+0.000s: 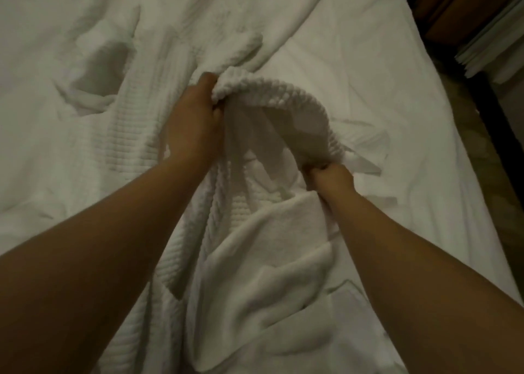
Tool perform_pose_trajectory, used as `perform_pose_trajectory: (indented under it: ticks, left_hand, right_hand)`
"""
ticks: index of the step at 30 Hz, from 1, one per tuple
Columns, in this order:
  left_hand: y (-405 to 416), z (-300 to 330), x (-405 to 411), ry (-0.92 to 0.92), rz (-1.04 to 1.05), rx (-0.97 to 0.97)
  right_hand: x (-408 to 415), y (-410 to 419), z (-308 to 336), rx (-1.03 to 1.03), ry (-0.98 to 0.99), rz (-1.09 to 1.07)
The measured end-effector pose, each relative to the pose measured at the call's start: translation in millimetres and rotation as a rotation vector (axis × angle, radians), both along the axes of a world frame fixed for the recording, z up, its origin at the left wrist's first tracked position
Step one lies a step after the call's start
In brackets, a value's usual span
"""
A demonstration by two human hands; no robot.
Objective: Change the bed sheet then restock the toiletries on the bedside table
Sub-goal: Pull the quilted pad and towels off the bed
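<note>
gripping the ribbed sheet's [147, 135] raised edge, both hands [192, 127] [330, 179] pinch it.

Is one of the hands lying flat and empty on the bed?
No: the left hand and the right hand each grip the gathered edge of the textured white cloth above the bed sheet.

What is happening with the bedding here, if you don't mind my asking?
A person is working over a bed, both hands gripping the same textured white blanket. The left hand holds its bunched edge higher up, and the right hand pinches it lower down, so the edge arches between them. Smooth white sheet lies under it, and the bedding is still rumpled. No bedside table or toiletries are in view.
</note>
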State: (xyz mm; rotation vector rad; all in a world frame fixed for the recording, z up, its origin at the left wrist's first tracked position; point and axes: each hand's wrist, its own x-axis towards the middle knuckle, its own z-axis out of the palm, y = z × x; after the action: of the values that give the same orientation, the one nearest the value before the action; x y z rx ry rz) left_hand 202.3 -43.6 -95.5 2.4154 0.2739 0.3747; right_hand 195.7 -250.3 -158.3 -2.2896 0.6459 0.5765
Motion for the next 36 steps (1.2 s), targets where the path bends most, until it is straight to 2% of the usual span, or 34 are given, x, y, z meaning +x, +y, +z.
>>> perform_pose_trajectory:
  ticks: [3,5,7,9,11,15,17,19,21,24,28,30,33,34,36]
  left_hand:
    - [4.8,16.2,23.4,-0.088,0.095,0.033]
    - [18.7,27.7,42.1,-0.139,0.225,0.006]
    - [32.8,31.8,54.8,-0.101,0.3,-0.049]
    - [39.4,21.5,50.3,0.046,0.259,0.057]
    - [40.5,-0.9,27.5,0.128,0.126,0.216]
    - [39.0,-41.5,-47.4,0.243,-0.197,0.3]
    - [41.5,-58.3,-82.3,0.378,-0.317,0.378]
    - [46.0,-70.6,-108.8,0.563,-0.395,0.42]
    - [51.2,-76.9,-126.4,0.656,-0.386,0.362]
    - [52.8,-78.8,-142.6,0.662,-0.389,0.381]
    - [47.4,-81.4,-161.3,0.582,-0.523,0.578]
    - [47.8,-83.9,-164.2,0.509,-0.543,0.714]
    - [42.0,-80.9,-156.1,0.372,-0.563,0.782]
    - [35.6,-73.6,-149.6,0.353,-0.536,0.754]
    - [19.2,-52.2,-134.0,0.339,-0.442,0.623]
  right_hand:
    - [22.3,7.7,15.6,0.23,-0.126,-0.034]
    - [37.3,9.8,29.6,0.359,-0.291,0.001]
    - [49.1,15.7,40.8,0.398,-0.468,0.071]
    - [45.8,28.7,43.1,0.225,-0.559,0.187]
    - [25.3,47.7,38.0,-0.011,-0.581,0.362]
    - [-65.9,70.2,4.2,-0.265,-0.266,0.907]
    - [-101.6,58.9,-15.8,-0.46,-0.286,1.068]
    - [-117.2,38.7,-23.4,-0.551,-0.383,1.08]
    - [-120.3,13.5,-18.1,-0.621,-0.44,1.058]
    - [-129.3,-42.4,-10.5,-0.786,-0.465,0.96]
    - [-148.8,-94.1,4.3,-0.909,-0.322,0.604]
    - [-148.9,-87.3,0.9,-0.815,-0.401,0.488]
    - [-155.7,-15.5,-3.1,-0.554,-0.77,0.62]
    - [-165.0,12.5,-9.6,-0.498,-0.801,0.712]
    - [-183.5,56.1,-19.4,-0.532,-0.666,0.81]
